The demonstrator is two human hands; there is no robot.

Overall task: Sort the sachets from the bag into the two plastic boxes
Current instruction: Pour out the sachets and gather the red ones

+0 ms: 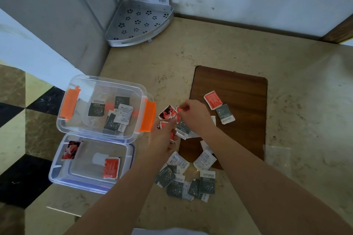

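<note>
Red sachets (168, 112) under both hands (194, 116) (boxes (103, 82) just left).

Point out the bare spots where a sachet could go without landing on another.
Bare: far end of the wooden board beyond the red sachet; the blue-trimmed box floor between its two red sachets. Crowded: the grey pile and around both hands.

Left hand (162, 135) blurred — its grip unclear — covering red sachets (172, 135).
</note>
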